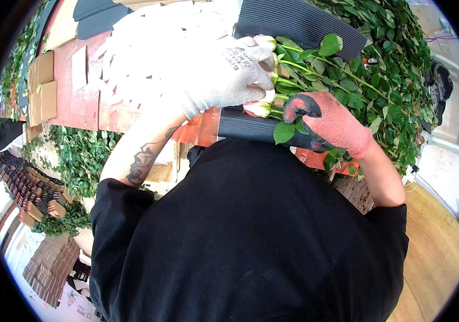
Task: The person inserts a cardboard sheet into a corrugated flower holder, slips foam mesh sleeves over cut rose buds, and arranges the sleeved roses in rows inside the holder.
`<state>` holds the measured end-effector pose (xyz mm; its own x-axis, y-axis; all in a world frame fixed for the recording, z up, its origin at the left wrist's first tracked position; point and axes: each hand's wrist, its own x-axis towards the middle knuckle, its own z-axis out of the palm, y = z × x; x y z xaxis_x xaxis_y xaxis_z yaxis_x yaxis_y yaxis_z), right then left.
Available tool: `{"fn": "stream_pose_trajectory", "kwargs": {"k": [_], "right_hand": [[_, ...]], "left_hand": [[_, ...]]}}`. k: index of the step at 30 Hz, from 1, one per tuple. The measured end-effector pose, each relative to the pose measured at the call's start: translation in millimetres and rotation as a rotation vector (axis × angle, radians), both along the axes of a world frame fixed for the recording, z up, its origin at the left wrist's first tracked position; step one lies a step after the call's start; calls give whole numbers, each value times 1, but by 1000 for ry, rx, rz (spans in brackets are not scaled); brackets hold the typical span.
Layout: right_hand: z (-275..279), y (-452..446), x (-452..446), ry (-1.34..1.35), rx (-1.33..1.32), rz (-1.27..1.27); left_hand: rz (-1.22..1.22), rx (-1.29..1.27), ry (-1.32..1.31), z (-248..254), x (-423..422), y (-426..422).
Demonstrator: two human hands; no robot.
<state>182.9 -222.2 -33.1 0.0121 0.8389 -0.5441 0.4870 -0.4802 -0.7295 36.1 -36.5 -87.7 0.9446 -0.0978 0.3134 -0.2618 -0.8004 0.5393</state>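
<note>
My left hand (pixel 240 72), in a white knitted glove with dark print, lies over the heads of several pale pink and white roses, its fingers bent around them. One rose head (pixel 258 109) shows below the fingers. My right hand (pixel 328 121), in a red glove with black coated fingers, is closed at the stem of the lowest rose; the fingertips partly hide what is pinched. Green rose stems (pixel 304 68) run to the right from the heads. The roses rest on dark corrugated cardboard (pixel 248 127), with a leaf (pixel 284 132) hanging over its near edge.
A raised flap of black corrugated cardboard (pixel 299 27) stands behind the roses. Piled foliage (pixel 401 70) covers the right side. White sheets (pixel 143 53) overexposed by light and brown cardboard pieces (pixel 43 88) lie on the red table (pixel 82 110) at left.
</note>
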Motion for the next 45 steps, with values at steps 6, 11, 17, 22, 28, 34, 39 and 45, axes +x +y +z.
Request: {"fn": "stream_pose_trajectory", "kwargs": {"k": [6, 11, 17, 22, 28, 34, 39, 45], "right_hand": [[1, 1, -1, 10, 4, 6], [2, -2, -5, -105, 39, 45], [8, -7, -8, -461, 292, 169], [-27, -12, -12, -775, 388, 331], [-37, -4, -19, -712, 506, 324], [-54, -5, -21, -791, 732, 240], [-3, -14, -19, -681, 511, 243], [-9, 13, 20, -914, 943, 101]], "left_hand": [[-15, -12, 15, 3, 1, 1], [6, 0, 51, 7, -2, -2], [105, -79, -53, 24, -21, 12], [36, -119, -2, 31, -8, 6], [-54, -11, 93, 7, 3, -1], [-12, -51, 134, 3, -4, -4], [156, -237, 60, 14, -26, 7], [240, 35, 280, 53, -20, -32]]}}
